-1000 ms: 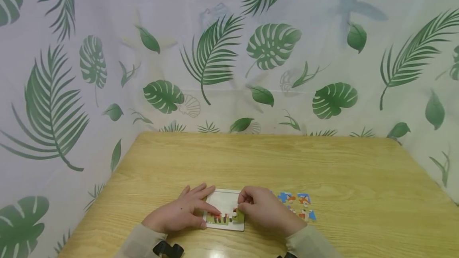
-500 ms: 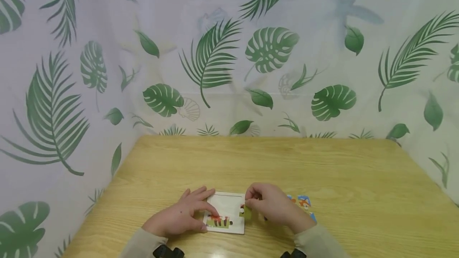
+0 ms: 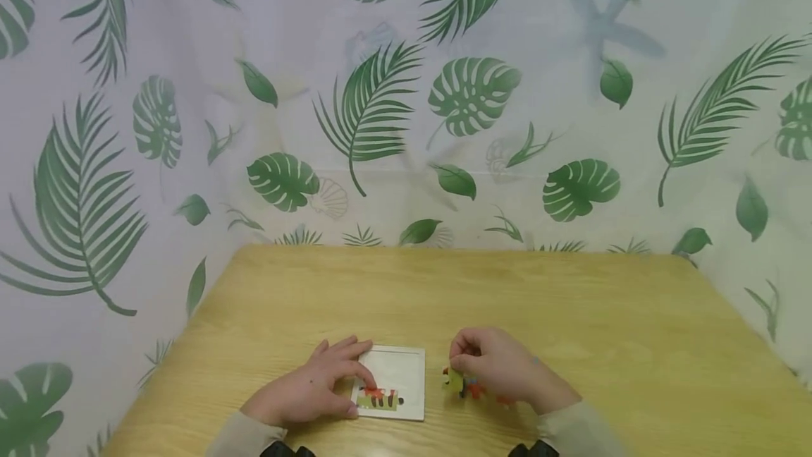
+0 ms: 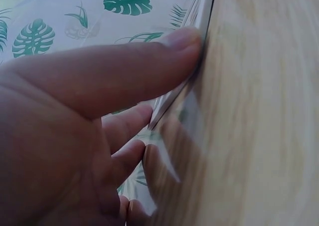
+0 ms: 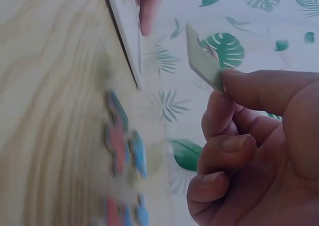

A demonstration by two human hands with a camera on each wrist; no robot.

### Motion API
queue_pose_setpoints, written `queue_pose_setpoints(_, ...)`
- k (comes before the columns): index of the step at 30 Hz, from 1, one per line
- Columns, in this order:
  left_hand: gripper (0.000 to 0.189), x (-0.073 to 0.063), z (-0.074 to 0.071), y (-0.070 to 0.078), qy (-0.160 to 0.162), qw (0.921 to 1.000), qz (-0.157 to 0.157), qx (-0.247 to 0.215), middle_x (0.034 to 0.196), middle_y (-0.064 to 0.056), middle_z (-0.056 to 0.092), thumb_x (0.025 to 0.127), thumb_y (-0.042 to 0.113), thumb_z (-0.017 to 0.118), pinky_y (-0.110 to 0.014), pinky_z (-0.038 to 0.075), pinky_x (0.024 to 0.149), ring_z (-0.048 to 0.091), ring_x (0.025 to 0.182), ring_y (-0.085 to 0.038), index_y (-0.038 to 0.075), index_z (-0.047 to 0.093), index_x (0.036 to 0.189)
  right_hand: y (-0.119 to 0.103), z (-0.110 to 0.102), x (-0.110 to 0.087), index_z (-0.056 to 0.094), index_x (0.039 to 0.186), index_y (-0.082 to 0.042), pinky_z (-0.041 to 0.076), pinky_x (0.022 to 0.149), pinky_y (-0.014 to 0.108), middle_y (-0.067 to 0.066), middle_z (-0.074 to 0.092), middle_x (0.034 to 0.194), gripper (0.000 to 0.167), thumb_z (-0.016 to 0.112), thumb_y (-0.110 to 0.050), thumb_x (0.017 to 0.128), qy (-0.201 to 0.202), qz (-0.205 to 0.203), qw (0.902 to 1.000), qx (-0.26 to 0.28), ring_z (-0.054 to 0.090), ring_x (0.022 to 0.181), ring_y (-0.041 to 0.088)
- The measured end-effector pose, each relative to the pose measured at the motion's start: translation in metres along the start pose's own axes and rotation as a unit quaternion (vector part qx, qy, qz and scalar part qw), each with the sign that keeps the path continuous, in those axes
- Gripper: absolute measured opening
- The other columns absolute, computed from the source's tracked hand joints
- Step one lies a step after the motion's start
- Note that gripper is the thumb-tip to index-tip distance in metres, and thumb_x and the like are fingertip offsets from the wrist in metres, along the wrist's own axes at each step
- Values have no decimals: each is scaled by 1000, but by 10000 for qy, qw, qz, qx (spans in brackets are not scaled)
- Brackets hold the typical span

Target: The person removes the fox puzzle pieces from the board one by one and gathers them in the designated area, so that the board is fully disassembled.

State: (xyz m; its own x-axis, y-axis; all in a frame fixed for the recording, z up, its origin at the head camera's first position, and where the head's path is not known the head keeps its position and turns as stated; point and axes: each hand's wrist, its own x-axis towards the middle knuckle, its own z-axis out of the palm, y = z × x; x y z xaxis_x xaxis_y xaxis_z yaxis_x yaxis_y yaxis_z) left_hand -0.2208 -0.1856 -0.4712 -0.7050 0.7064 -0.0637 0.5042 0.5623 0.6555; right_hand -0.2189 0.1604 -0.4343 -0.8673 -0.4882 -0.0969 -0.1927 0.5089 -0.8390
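Note:
My left hand (image 3: pixel 317 386) rests on the left side of a white puzzle tray (image 3: pixel 414 383), fingers spread. Its index fingertip touches the joined puzzle pieces (image 3: pixel 383 400), striped and green, in the tray's lower left. In the left wrist view the thumb (image 4: pixel 144 61) lies against the tray's edge. To the right of the tray, my right hand (image 3: pixel 504 367) pinches a green puzzle piece (image 3: pixel 453 383) between thumb and index finger. The right wrist view shows that piece (image 5: pixel 203 61) edge-on, held above the table, the other fingers curled.
Loose puzzle pieces (image 5: pixel 117 141) in red and blue lie on the wooden table (image 3: pixel 317 295) below my right hand, which partly hides them in the head view. A leaf-patterned cloth (image 3: pixel 393 196) hangs behind the table and along its left side.
My right hand has lifted the green piece out of the tray's lower right and carried it right, past the tray's edge. My left hand has stayed on the tray.

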Motion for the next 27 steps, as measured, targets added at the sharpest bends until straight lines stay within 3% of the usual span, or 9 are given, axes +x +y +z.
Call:
queue_pose_setpoints(7,30,-2,-1,3,13,10000,-58,-59,164,-5,29,88,35,78,-65,-5,117,11,153,-34,37,66,115,12,-21,-17,64,94,-9,43,51,29,6,61,79,16,63,-23,101,-9,229,9996,192,42,56,13)
queue_pose_setpoints(13,41,-3,-2,2,39,9996,-232,-156,165,-2,28,86,32,80,-59,-6,119,11,154,-30,30,62,123,17,-27,-27,64,95,-8,42,47,28,7,59,75,16,64,-23,100,-149,258,9992,269,40,50,12)
queue_pose_setpoints(19,40,-3,-3,0,45,9994,-260,-245,165,-1,28,85,33,80,-59,-7,119,11,154,-29,31,63,121,21,-32,-37,64,94,-8,46,54,31,5,59,75,15,63,-21,101,-206,268,9994,29,48,58,13)
queue_pose_setpoints(27,39,-2,0,1,63,9996,-144,-218,164,-4,29,86,34,80,-60,-6,118,12,154,-31,30,63,121,41,-39,-56,64,90,-13,42,55,27,-3,60,77,12,65,-21,99,-180,166,9980,-586,48,62,10)
